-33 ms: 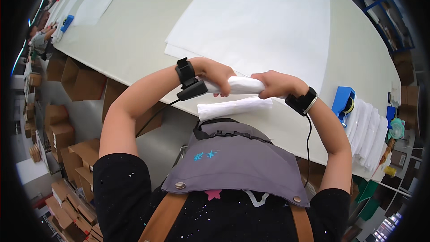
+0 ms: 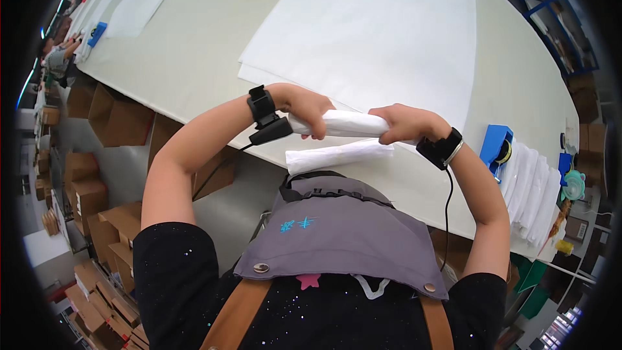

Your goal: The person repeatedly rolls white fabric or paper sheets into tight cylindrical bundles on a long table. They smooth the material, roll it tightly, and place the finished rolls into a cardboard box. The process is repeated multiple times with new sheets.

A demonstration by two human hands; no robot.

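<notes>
My left hand (image 2: 308, 111) and right hand (image 2: 409, 123) are both closed around a white roll (image 2: 353, 124), 1 near each end, at the middle of the frame. Just below it in the frame, a white bundle (image 2: 337, 155) lies along the near edge of the table (image 2: 214, 39). I judge my roll light and soft on the outside, firm enough to stay straight between 2 grips, yet easy to crease and perhaps slightly slippery. I'd hold it near its ends, fingers wrapped gently, rather than squeeze the middle. I see no writing on the roll or on the white sheets (image 2: 376, 32) at upper centre. My grey apron (image 2: 350, 240), lower centre, carries a few bright blue characters; a brown carton (image 2: 573, 227) at lower right has a label too small to read.
</notes>
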